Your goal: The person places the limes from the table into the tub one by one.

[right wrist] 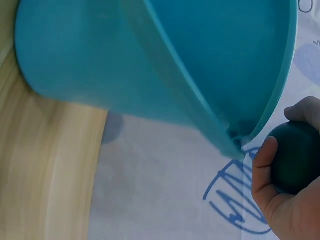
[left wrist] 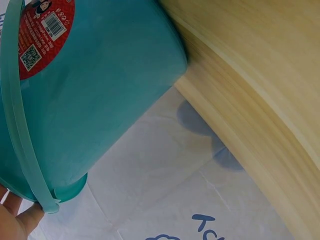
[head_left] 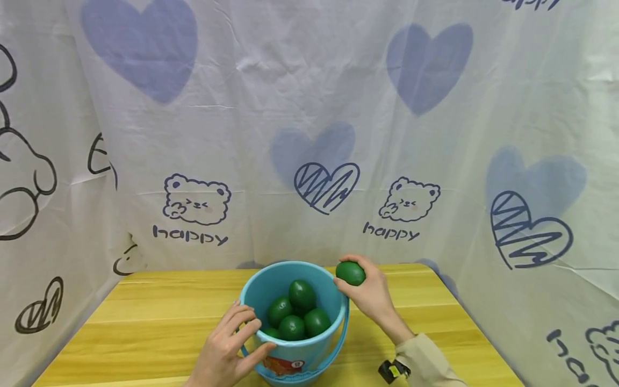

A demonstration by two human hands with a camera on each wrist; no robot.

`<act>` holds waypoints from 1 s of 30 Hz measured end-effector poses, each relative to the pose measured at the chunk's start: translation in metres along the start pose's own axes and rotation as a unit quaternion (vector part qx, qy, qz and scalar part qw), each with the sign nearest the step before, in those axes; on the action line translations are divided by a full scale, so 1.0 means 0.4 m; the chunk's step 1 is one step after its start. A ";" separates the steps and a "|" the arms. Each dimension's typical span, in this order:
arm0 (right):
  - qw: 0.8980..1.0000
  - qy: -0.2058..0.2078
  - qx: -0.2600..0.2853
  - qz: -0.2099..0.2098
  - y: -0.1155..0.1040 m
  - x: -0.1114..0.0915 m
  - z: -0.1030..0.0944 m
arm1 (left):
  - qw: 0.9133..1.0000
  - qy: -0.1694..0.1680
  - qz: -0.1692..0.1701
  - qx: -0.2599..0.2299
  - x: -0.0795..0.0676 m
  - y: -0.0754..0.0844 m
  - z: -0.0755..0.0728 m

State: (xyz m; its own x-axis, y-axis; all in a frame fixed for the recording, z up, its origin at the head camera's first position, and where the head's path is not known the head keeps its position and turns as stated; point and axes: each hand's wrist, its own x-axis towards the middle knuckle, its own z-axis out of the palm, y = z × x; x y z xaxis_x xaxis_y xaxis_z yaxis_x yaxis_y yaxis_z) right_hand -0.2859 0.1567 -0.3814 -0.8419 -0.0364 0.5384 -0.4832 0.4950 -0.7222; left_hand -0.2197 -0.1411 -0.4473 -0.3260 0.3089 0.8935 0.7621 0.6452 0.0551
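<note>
A light blue plastic bucket [head_left: 290, 355] stands upright on the table, with several dark green oval fruits [head_left: 292, 327] inside. My left hand [head_left: 224, 346] holds the bucket's left rim, its fingers over the edge and the thumb against the outer wall. In the left wrist view, the fingertips [left wrist: 31, 216] touch the rim beside the handle joint. Just outside the right rim, my right hand [head_left: 369, 290] pinches another dark green oval fruit [head_left: 350, 273] between thumb and fingers. The right wrist view shows this held fruit [right wrist: 296, 157] apart from the bucket.
The wood-grain table [head_left: 169, 306] extends on both sides of the bucket. Printed white cloth [head_left: 251, 107] hangs behind and along the sides. The bucket's blue handle [head_left: 340, 338] hangs down at its front, near a red label [left wrist: 47, 37].
</note>
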 end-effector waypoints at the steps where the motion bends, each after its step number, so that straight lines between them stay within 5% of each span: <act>1: 1.000 -0.004 0.002 -0.003 -0.006 -0.001 0.002 | 1.000 -0.001 -0.001 0.001 0.000 0.000 0.000; 19: 0.992 -0.119 0.019 -0.031 -0.075 -0.030 0.056 | 1.000 -0.022 -0.018 0.007 0.003 0.002 -0.003; 30: 0.981 -0.167 -0.009 -0.097 -0.105 -0.041 0.090 | 1.000 0.001 -0.001 0.001 -0.001 0.001 0.002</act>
State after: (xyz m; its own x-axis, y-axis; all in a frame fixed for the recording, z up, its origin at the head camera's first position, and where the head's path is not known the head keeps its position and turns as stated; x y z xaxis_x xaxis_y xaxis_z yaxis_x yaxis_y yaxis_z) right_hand -0.2604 0.1053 -0.3755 -0.7676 -0.4131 0.4901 -0.6405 0.4661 -0.6104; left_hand -0.2195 -0.1405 -0.4480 -0.3256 0.3058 0.8947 0.7610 0.6464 0.0560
